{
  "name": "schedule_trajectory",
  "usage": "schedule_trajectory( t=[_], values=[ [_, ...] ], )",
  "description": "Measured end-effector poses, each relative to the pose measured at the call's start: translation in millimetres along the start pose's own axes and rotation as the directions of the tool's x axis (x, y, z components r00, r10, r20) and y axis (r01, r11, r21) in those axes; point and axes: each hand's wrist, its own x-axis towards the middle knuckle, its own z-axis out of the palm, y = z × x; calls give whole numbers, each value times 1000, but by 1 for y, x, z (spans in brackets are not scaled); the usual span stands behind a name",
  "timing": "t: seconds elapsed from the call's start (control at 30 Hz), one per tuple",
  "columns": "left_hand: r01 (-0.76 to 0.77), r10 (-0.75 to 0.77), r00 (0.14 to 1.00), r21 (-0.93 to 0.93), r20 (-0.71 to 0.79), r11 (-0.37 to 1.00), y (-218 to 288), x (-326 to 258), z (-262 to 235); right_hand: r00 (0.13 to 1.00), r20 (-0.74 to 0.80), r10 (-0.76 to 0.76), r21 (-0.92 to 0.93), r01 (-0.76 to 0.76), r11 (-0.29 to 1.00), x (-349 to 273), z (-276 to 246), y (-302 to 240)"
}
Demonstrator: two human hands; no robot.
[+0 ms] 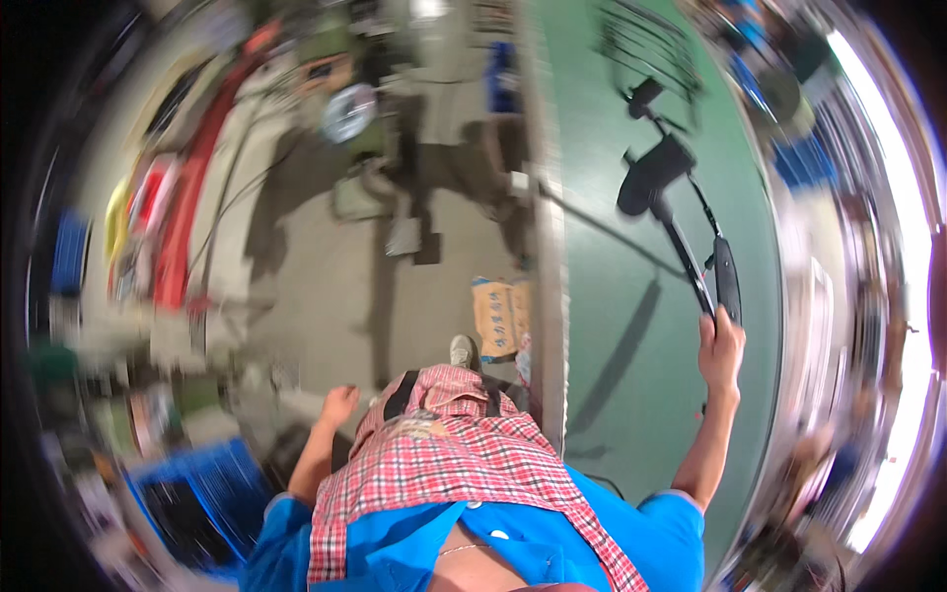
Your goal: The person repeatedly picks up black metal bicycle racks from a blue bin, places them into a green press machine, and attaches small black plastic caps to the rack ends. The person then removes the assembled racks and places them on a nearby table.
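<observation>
My right hand [723, 345] is closed round the lower end of a long black tubular assembly [681, 252], held over the green tabletop [612, 326]. Along its tube sits a rounded black housing [653, 178], and a slim black handle-like piece [727, 276] runs beside it, joined by a cable. A black wire rack [646, 54] appears at the far end; whether it is attached cannot be made out. Away from the table, my left hand [340, 403] hangs at my left side with its fingers curled and nothing visible in them.
A flattened brown cardboard piece [496, 318] lies on the floor by the table's left edge. Blue crates [202, 503] stand at the lower left. A red beam [202, 178] and clutter line the left side. Blurred shelves and goods run along the right.
</observation>
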Motion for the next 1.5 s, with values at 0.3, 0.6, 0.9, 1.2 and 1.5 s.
schedule_trajectory(
  t=[0.3,0.6,0.9,1.2,1.5],
  values=[
    [60,-345,740,-455,-577,889,-88,-229,28,92,344,-934,385,894,230,-30,93,-375],
    [3,-898,147,-907,-415,420,-173,-372,123,-383,318,-868,699,713,-58,-207,276,-639],
    [-229,-985,-94,-960,-145,163,-213,-369,127,-630,418,-654,842,539,19,-354,340,-750],
    [-473,-972,-225,-863,-76,177,-337,-450,42,-674,593,-440,786,602,138,-458,372,-823],
    [-521,-190,-728,-711,659,-472,-462,-545,142,-657,618,-433,771,614,169,-508,332,-891]
  ],
)
